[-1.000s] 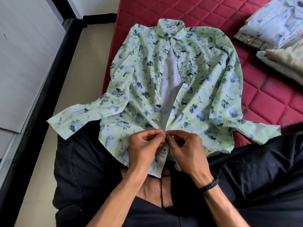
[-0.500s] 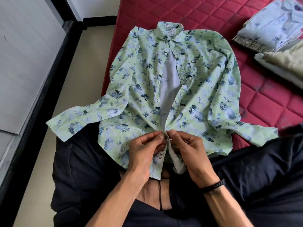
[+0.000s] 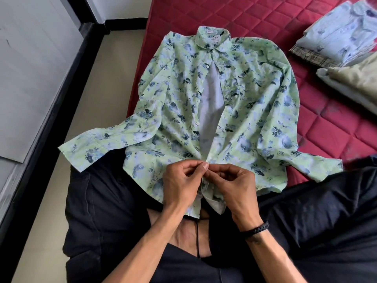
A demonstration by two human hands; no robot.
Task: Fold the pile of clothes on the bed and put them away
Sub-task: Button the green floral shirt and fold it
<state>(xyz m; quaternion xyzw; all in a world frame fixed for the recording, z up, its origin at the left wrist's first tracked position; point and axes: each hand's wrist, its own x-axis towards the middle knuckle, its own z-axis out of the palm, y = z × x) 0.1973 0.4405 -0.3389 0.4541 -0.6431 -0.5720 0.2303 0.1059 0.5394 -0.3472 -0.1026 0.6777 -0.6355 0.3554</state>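
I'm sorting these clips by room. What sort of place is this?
Most likely a bedroom. A quilted red mattress fills the frame, a green floral shirt is spread on it, and folded clothes are stacked at the right, with bare floor beside the bed.

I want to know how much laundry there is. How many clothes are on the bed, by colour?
Green flowery shirt, spread open: 1
Pale blue folded shirt: 1
Checked folded garment: 1
Beige folded garment: 1
Total: 4 that show; the stack runs past the frame's edge.
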